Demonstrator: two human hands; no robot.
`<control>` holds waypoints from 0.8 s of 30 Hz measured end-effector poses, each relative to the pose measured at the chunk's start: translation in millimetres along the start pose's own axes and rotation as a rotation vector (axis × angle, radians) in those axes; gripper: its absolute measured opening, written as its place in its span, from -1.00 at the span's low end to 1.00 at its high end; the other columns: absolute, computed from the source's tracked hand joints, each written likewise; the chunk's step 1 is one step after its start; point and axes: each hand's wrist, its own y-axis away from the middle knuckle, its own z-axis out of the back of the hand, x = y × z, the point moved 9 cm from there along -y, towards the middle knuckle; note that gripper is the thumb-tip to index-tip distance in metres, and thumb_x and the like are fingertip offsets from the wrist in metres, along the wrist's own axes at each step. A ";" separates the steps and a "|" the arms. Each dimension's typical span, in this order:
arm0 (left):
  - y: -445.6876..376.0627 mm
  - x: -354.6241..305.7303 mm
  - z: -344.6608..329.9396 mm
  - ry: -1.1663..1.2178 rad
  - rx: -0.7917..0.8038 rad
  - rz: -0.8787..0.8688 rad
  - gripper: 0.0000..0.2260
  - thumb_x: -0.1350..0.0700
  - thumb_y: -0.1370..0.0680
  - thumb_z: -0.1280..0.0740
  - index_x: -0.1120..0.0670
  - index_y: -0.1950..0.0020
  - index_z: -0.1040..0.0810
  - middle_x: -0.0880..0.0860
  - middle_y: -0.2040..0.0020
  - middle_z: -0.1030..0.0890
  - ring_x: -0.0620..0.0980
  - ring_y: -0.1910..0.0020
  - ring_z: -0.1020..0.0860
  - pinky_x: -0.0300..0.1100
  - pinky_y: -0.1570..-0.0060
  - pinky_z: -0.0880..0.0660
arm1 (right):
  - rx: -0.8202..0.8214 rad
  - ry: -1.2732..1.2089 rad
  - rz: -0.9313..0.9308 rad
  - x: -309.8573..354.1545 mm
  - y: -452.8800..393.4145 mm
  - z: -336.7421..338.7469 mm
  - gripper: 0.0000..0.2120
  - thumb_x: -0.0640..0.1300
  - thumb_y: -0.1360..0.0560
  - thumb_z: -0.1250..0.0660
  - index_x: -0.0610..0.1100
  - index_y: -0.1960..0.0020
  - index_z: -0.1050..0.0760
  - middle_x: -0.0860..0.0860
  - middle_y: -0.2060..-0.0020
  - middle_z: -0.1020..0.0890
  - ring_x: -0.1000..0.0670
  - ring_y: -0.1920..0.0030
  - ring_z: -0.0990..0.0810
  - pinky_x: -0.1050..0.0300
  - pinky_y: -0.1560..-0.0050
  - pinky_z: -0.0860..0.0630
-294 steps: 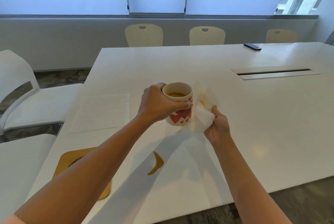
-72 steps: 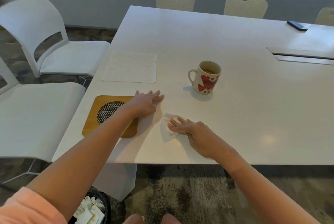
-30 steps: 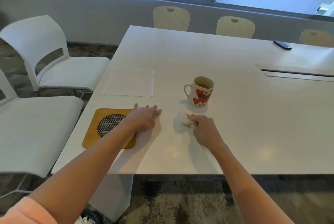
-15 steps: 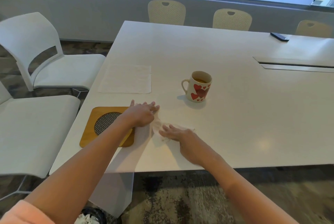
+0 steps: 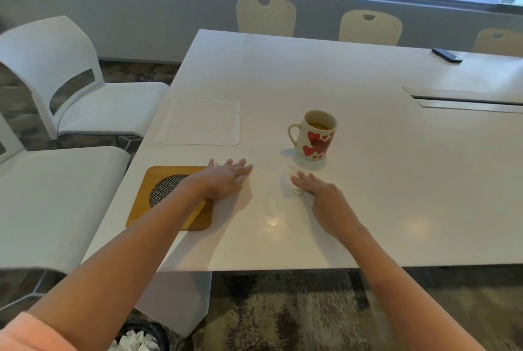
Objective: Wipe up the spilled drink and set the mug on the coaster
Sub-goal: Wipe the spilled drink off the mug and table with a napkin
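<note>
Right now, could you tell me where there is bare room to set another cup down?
Bare table right of the mug, before the slot. Crowded: left hand by the coaster, right hand on the tissue, napkin behind.

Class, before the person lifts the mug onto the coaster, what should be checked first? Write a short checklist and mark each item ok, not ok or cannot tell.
1. Spill gone from table: ok, no brown puddle shows.
2. Mug upright, handle free: ok.
3. Coaster free to receive it: not ok, the left forearm lies across it.
4. Left hand free: ok, flat on the table.
5. Right hand free: not ok, pressing the tissue.
6. Mug base dry: cannot tell.
</note>
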 end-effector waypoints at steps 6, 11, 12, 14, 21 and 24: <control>-3.0 -2.2 5.6 0.008 0.038 0.037 -0.51 -0.16 -0.69 0.18 -0.10 -0.62 -0.01 -0.08 -0.63 0.08 0.01 -0.61 0.09 0.13 -0.53 0.24 | -0.011 0.029 -0.050 16.0 -11.7 -17.6 -0.42 -0.44 -0.61 -0.14 -0.03 -0.54 -0.30 0.02 -0.56 -0.27 -0.04 -0.58 -0.16 0.00 -0.54 -0.04; -7.5 -10.6 14.7 -0.081 0.022 0.113 -0.46 -0.21 -0.67 0.20 -0.06 -0.62 -0.03 0.01 -0.63 -0.06 0.10 -0.60 -0.05 0.11 -0.52 0.15 | 0.086 0.065 -0.017 45.5 -1.1 -32.7 -0.33 -0.52 -0.57 -0.09 -0.02 -0.57 -0.24 0.03 -0.59 -0.19 -0.02 -0.60 -0.09 -0.02 -0.55 -0.05; -8.4 -11.8 16.8 -0.089 0.010 0.127 -0.44 -0.22 -0.67 0.20 -0.03 -0.62 -0.05 0.03 -0.62 -0.10 0.11 -0.60 -0.07 0.11 -0.52 0.14 | 0.117 0.062 0.002 54.5 4.4 -38.9 -0.31 -0.52 -0.57 -0.08 0.00 -0.58 -0.22 0.02 -0.60 -0.17 -0.02 -0.60 -0.07 -0.02 -0.55 -0.05; -9.7 -12.4 21.3 -0.099 -0.017 0.150 -0.38 -0.26 -0.65 0.19 0.04 -0.61 -0.14 0.07 -0.61 -0.18 0.12 -0.59 -0.12 0.12 -0.51 0.09 | 0.178 0.048 0.055 73.2 18.5 -52.2 -0.27 -0.55 -0.55 -0.06 0.03 -0.58 -0.21 -0.01 -0.61 -0.13 -0.04 -0.61 -0.06 -0.02 -0.56 -0.07; -14.3 -16.9 24.5 -0.184 -0.041 0.208 -0.33 -0.29 -0.63 0.16 0.09 -0.53 -0.33 0.13 -0.54 -0.33 0.19 -0.52 -0.25 0.15 -0.49 -0.11 | 0.291 -0.019 0.115 72.5 80.7 -62.7 -0.04 -0.65 -0.39 -0.09 0.17 -0.56 -0.22 0.17 -0.59 -0.10 0.11 -0.58 0.04 0.04 -0.56 0.02; -15.2 -15.4 25.0 -0.199 -0.034 0.217 -0.33 -0.30 -0.63 0.16 0.09 -0.53 -0.33 0.13 -0.54 -0.33 0.18 -0.52 -0.24 0.16 -0.49 -0.07 | 0.216 -0.047 0.033 38.9 87.7 -40.6 -0.03 -0.64 -0.35 -0.04 0.22 -0.50 -0.31 0.25 -0.54 -0.21 0.21 -0.57 -0.03 0.17 -0.55 0.11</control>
